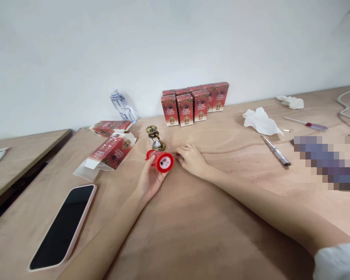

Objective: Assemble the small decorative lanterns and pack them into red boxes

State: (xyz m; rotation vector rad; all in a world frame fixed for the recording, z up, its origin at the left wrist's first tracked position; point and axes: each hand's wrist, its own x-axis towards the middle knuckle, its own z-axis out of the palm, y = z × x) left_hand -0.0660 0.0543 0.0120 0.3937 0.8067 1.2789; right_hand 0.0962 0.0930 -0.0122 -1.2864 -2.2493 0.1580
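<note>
My left hand (152,179) is closed around a small red lantern (165,162). The lantern is tilted so that its round base, with a pale disc inside the red rim, faces me. Close by on the right, my right hand (191,160) has its fingers pinched together just above the table. A thin metal wire (169,148) shows at its fingertips, and something small and dark sits under the fingers, too hidden to name. Just behind the red lantern stands a bronze-coloured lantern (155,138) with a clear middle.
Several red Christmas boxes (185,111) stand by the wall. Opened red packaging (112,151), a water bottle (122,105) and a phone (63,227) are at left. At right lie crumpled tissue (261,121), a flat-bladed tool (276,151), a screwdriver (316,126) and a white cable (342,105).
</note>
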